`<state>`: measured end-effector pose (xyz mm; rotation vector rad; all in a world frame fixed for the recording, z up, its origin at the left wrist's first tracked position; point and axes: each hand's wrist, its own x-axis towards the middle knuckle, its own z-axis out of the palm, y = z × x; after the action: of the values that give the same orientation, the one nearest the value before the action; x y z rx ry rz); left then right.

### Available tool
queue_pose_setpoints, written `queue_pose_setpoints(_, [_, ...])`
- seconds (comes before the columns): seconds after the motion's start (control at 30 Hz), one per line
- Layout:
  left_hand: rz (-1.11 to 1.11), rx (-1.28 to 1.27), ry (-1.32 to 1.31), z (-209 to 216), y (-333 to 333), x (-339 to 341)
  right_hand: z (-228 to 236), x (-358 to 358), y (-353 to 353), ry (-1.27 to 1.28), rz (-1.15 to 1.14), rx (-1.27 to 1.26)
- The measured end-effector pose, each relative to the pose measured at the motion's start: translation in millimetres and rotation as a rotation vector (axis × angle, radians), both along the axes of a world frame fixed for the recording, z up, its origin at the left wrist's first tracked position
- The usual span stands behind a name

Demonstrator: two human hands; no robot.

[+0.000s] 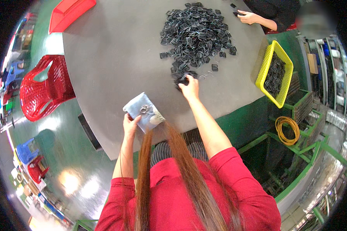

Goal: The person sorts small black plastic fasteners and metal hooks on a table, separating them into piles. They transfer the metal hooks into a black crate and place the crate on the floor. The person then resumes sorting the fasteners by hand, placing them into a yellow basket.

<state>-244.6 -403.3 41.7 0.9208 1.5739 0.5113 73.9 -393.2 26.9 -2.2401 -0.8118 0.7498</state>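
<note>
My left hand [131, 124] is closed on the edge of a light blue flat packet [135, 106], tilted above the near side of the table. Some small dark ring-like shapes show on its face; whether they are printed or lie on it I cannot make out. At the near tip of a big pile of small black square pieces [194, 32], my right hand [189, 87] has its fingers curled round a few black pieces [180, 80]. Thin pale strands show among the pieces, and a loose black piece [214, 67] lies just right of the pile.
The grey table [108, 61] bears a red tray [71, 13] at its far left. A yellow basket [266, 65] of black pieces stands off its right edge. Across the table is another person's hand [248, 17]. A red chair [46, 88] stands left, a coiled orange hose [287, 131] right.
</note>
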Motion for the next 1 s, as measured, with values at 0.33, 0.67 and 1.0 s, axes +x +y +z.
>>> queue_pose_setpoints(0.33, [-0.214, -0.053, -0.335, 61, -3, 98, 55, -6, -35, 0.744, 0.403, -0.012])
queue_pose_setpoints(0.67, [-0.461, 0.69, 0.649, 31, 56, 194, 69, 226, -86, 0.538, 0.292, -0.23])
queue_pose_setpoints(1.0, [-0.333, 0.763, 0.804, -9, 148, 148, 85, 165, 1, -0.461, 0.593, 0.099])
